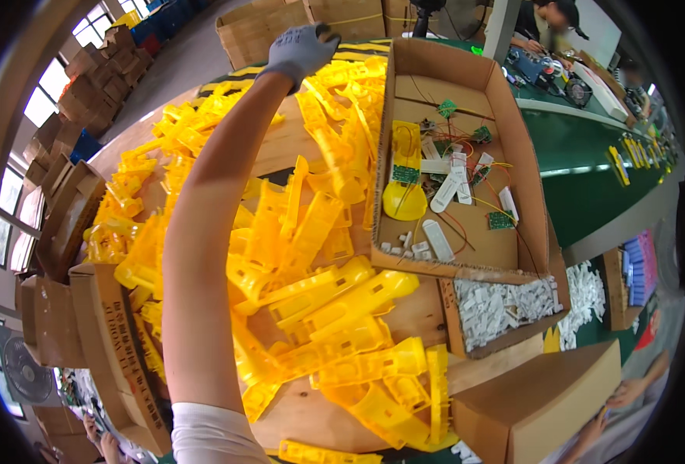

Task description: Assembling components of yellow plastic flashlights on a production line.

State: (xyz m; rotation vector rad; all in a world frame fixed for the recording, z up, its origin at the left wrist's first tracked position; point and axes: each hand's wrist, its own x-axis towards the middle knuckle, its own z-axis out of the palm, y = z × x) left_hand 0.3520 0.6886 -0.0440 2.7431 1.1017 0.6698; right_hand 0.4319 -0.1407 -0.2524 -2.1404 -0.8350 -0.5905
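My left arm reaches up from the lower edge, across a heap of yellow plastic housings (328, 298) on a wooden table. At the far side of the heap is my left hand (302, 52), in a grey glove. Its fingers are curled and dark at the tips; I cannot make out what, if anything, they hold. To its right stands an open cardboard box (478, 255). Inside are a yellow housing (406, 143), a yellow round-ended piece (406, 203), white plastic pieces (450, 185) and small green circuit boards (502, 220) with thin wires. My right hand is out of view.
A smaller carton (505, 313) of white parts adjoins the box. Another cardboard box (539, 394) sits at the near right. More cartons (118, 356) line the left side. On the right runs a green workbench (574, 166). Co-workers' hands (627, 392) show at the lower right.
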